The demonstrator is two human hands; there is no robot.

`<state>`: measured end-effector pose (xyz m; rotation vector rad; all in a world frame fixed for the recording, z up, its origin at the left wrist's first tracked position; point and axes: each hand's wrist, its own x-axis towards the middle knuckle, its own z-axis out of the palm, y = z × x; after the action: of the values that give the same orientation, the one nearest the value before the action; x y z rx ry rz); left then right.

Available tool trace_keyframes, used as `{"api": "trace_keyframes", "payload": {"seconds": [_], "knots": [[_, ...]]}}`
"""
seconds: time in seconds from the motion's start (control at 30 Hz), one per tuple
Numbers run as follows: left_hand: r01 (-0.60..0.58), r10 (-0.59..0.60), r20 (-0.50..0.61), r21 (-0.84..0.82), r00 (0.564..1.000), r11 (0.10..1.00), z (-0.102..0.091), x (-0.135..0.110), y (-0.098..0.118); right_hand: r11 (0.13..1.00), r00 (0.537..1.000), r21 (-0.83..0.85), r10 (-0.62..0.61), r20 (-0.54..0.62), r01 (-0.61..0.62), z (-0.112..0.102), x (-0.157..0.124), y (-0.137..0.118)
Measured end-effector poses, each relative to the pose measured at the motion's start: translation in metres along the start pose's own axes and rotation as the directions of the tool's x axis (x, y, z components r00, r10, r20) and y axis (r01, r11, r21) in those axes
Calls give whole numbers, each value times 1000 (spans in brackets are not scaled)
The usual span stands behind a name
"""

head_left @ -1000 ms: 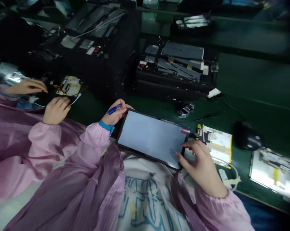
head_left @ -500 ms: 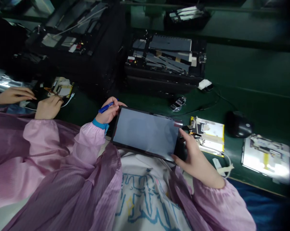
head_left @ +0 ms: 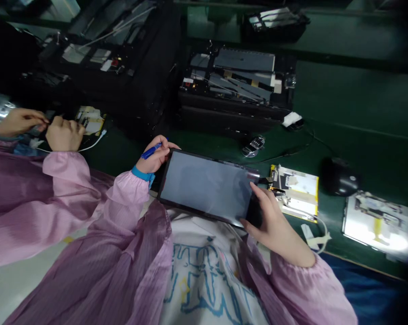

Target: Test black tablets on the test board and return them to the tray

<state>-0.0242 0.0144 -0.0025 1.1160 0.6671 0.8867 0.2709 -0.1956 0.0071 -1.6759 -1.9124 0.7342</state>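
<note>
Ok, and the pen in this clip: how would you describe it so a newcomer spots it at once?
Start at the black-framed tablet held in front of the person's chest, above the green workbench. At the tablet's left end, the left hand, with a blue wristband at its wrist, holds a blue pen. Its slim, bright blue barrel stands out beside the wide, dark tablet.

Black-framed tablet [head_left: 206,187] — blank grey screen

Tablet [head_left: 206,187] at front edge of bench mat [head_left: 356,95]; behind it, opened tablet housing [head_left: 236,79] atop case [head_left: 231,113]; right of it, loose battery pack [head_left: 297,192], then computer mouse [head_left: 339,177].
</note>
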Motion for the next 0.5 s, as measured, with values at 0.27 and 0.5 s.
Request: {"api": "trace_keyframes", "payload": {"seconds": [0.27, 0.5], "knots": [[-14, 14, 9, -19, 1000, 1000, 1, 0, 0, 1000, 1000, -1, -16, 10, 16, 0, 0, 1], [-13, 13, 7, -7, 1000, 1000, 0, 1, 0, 1000, 1000, -15, 5, 5, -5, 3, 0, 0]]}}
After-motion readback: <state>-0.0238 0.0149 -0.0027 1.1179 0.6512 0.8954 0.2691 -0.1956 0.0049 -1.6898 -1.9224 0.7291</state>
